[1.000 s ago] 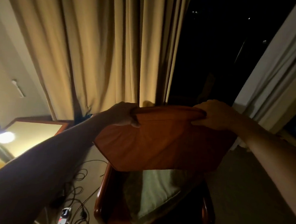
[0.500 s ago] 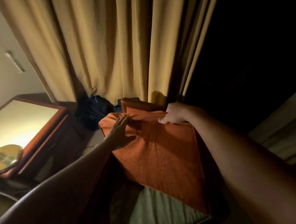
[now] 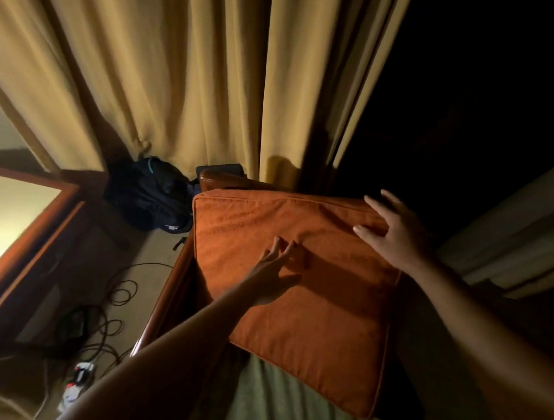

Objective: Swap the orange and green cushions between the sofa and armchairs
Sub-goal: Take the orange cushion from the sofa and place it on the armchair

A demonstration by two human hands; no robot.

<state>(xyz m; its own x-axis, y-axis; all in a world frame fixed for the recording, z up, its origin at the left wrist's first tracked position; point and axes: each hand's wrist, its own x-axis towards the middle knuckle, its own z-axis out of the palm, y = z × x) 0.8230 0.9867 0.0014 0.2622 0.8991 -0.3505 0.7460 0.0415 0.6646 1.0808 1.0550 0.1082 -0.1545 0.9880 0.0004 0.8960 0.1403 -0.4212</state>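
The orange cushion (image 3: 309, 296) leans against the back of the wooden armchair (image 3: 166, 297), its lower edge resting on the green seat cushion (image 3: 277, 401). My left hand (image 3: 273, 268) lies flat on the orange cushion's face with the fingers stretched out. My right hand (image 3: 394, 235) hovers at the cushion's top right corner, fingers spread, holding nothing. The armchair's right side is lost in shadow.
Beige curtains (image 3: 186, 74) hang right behind the armchair, with a dark window gap to the right. A dark backpack (image 3: 147, 195) sits on the floor to the left, beside a lit wooden table (image 3: 25, 227). Cables and a power strip (image 3: 79, 379) lie on the floor.
The orange cushion went from held in the air down onto the armchair. Both hands have let go of its top edge and now lie open on or near it.
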